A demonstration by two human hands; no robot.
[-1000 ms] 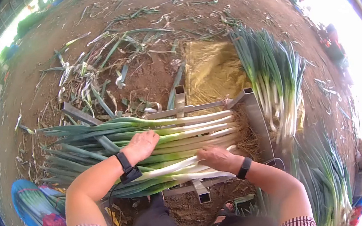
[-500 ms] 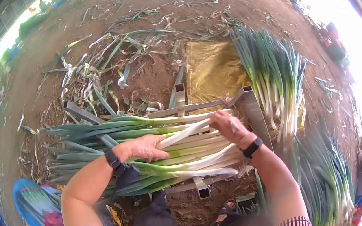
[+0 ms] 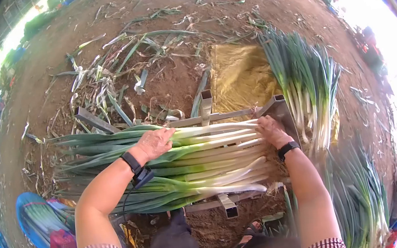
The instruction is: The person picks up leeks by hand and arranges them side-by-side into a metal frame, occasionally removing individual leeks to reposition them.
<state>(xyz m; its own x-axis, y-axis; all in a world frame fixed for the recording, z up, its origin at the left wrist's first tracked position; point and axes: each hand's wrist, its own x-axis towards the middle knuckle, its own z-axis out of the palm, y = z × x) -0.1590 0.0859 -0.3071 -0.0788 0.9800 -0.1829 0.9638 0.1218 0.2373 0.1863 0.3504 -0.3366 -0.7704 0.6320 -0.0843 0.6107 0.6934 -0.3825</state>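
A layer of long green onions (image 3: 203, 163) lies across a metal frame (image 3: 217, 117), with white stems to the right and green leaves to the left. My left hand (image 3: 154, 144) is closed around the onion at the far edge, where white turns to green. At the root end of that side my right hand (image 3: 273, 131) is bent round the white tips, close to the frame's upright end plate (image 3: 282, 113). Its fingertips are partly hidden, but they press on the onion's end. Another onion, with a thick white stem (image 3: 231, 188), lies on top at the near side.
A yellow sheet (image 3: 240, 81) lies on the soil beyond the frame. Onion bundles (image 3: 305, 81) rest at the right, with more onions (image 3: 359, 198) nearer me. Leaf scraps (image 3: 103, 78) litter the ground at the far left. A blue-rimmed container (image 3: 24, 215) sits at the lower left.
The onion that was held slantwise now lies straight along the far edge of the layer. My left hand has moved away from me, and my right hand has shifted right to the root end.
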